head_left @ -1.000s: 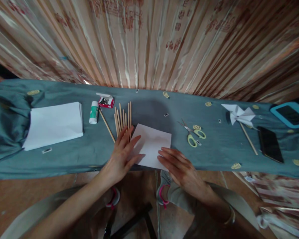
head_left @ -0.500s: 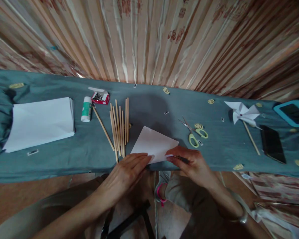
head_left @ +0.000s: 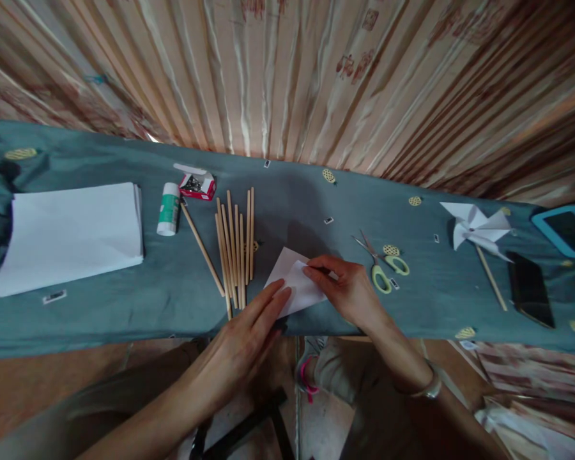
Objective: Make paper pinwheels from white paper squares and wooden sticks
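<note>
In front of me, near the table's front edge, lies a small white sheet of paper (head_left: 299, 294) with one corner folded over toward its middle. My left hand (head_left: 246, 329) rests on its left part, fingers stretched out and pressing it down. The folded corner is pinched between thumb and fingers of my right hand (head_left: 347, 284), which partly hides the paper's right side. Several wooden sticks (head_left: 234, 249) lie just left of the paper. Scissors with pale green handles (head_left: 376, 262) lie right of my right hand, blades apart.
A stack of white paper (head_left: 71, 236), a glue stick (head_left: 168, 209) and an opened red box of small metal pieces (head_left: 197, 184) are on the left. A paper pinwheel (head_left: 476, 227), a dark phone (head_left: 531, 291) and a blue-framed device (head_left: 568, 230) lie right. A curtain (head_left: 278, 76) hangs behind.
My right hand has moved up and left, bringing the paper's right corner over onto the sheet. My left hand stays on the paper. The view has shifted slightly.
</note>
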`<state>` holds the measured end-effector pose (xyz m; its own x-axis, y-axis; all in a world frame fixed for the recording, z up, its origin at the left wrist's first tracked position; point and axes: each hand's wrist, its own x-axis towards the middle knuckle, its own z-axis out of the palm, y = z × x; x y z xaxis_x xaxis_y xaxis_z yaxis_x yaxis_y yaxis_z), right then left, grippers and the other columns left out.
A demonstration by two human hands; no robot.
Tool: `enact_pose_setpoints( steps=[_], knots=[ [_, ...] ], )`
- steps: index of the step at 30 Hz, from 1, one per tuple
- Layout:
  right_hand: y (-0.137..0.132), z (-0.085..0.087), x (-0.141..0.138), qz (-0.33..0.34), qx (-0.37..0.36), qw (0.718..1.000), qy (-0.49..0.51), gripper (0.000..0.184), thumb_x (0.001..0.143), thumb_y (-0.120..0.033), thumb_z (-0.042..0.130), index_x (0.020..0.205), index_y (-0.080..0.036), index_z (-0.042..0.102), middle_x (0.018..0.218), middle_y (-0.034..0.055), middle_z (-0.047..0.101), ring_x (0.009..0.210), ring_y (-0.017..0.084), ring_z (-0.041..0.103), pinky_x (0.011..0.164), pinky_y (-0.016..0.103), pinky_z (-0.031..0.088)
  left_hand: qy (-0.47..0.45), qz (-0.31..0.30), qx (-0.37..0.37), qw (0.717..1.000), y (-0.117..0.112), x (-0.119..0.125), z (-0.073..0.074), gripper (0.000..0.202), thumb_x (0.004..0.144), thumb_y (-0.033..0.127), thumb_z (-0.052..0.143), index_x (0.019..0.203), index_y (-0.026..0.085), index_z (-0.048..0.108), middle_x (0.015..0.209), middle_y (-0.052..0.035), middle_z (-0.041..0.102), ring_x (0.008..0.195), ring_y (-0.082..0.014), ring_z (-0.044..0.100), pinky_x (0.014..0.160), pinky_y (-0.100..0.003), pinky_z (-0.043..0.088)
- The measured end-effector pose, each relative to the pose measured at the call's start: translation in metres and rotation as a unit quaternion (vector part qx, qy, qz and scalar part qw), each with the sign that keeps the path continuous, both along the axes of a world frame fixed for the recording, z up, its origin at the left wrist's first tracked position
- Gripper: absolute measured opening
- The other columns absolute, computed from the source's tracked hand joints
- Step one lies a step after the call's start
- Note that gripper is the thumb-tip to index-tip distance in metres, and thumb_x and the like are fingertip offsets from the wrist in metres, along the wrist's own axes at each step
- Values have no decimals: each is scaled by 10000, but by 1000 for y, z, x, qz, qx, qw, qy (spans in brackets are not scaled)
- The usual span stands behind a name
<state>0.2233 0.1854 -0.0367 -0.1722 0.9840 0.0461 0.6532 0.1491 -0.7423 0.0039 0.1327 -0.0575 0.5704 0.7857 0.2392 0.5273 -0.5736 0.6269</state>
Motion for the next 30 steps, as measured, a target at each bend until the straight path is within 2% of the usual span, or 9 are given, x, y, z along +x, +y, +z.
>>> enact_pose_setpoints(
  steps=[5, 11, 15, 18, 20, 22, 25, 28, 30],
  knots=[
    [12, -4, -6, -5, 12, 1000, -19, 143, 882, -272, 575, 857, -219, 705, 816, 19, 736, 743, 163, 677, 665, 267, 483, -15, 5, -5, 1000, 0, -1, -6, 531, 958, 111, 382, 1465, 247, 303, 1532, -158, 346, 1300, -272, 511, 992, -406, 528],
    [21, -6, -11, -15, 4, 999, -43, 114, 870, -255, 603, 914, -206, 698, 871, 33, 732, 781, 175, 673, 715, 288, 493, 21, 3, -1, 1000, 1, -5, -2, 449, 962, 109, 387, 1406, 173, 380, 1527, -178, 343, 1307, -255, 502, 1002, -389, 526],
    [23, -9, -12, -14, 15, 998, -63, 117, 871, -258, 598, 918, -206, 691, 898, 45, 731, 808, 190, 672, 733, 307, 499, 45, 4, 18, 999, 2, -8, -1, 450, 949, 88, 406, 1397, 131, 392, 1505, -188, 376, 1281, -242, 523, 993, -372, 536],
    [22, -12, -13, -13, 36, 997, -66, 119, 874, -268, 591, 922, -214, 685, 906, 45, 728, 818, 194, 670, 746, 315, 505, 65, 8, 56, 996, 5, -10, -1, 444, 932, 81, 429, 1374, 118, 426, 1462, -183, 440, 1244, -263, 541, 970, -417, 551],
    [22, -14, -14, -17, 45, 997, -65, 127, 877, -277, 586, 931, -214, 681, 914, 49, 727, 830, 198, 671, 760, 323, 511, 85, 6, 89, 992, 8, -10, 1, 412, 939, 123, 435, 1350, 119, 461, 1429, -169, 487, 1283, -302, 496, 966, -458, 549],
    [22, -15, -15, -22, 54, 996, -63, 130, 881, -282, 580, 933, -214, 677, 911, 50, 725, 835, 200, 670, 769, 328, 516, 99, -1, 134, 986, 10, -8, 5, 390, 962, 173, 396, 1339, 118, 482, 1415, -149, 513, 1373, -325, 384, 997, -479, 522],
    [21, -17, -17, -30, 70, 995, -66, 128, 886, -278, 576, 947, -215, 670, 894, 49, 721, 837, 201, 667, 779, 329, 520, 105, -20, 180, 978, 7, 1, 8, 412, 981, 156, 299, 1344, 106, 486, 1422, -123, 520, 1462, -292, 212, 1104, -497, 406],
    [18, -19, -20, -44, 87, 993, -62, 122, 883, -260, 589, 958, -205, 667, 883, 49, 717, 835, 200, 664, 786, 324, 523, 111, -22, 179, 977, 1, 11, 6, 433, 965, 102, 280, 1343, 95, 491, 1443, -108, 503, 1478, -278, 160, 1166, -512, 282],
    [17, -20, -21, -55, 96, 992, -55, 122, 880, -253, 595, 965, -202, 667, 882, 49, 714, 831, 198, 663, 787, 322, 528, 117, -26, 175, 977, -3, 15, 3, 435, 961, 106, 293, 1353, 90, 482, 1467, -109, 476, 1476, -281, 169, 1173, -508, 261]
  ],
)
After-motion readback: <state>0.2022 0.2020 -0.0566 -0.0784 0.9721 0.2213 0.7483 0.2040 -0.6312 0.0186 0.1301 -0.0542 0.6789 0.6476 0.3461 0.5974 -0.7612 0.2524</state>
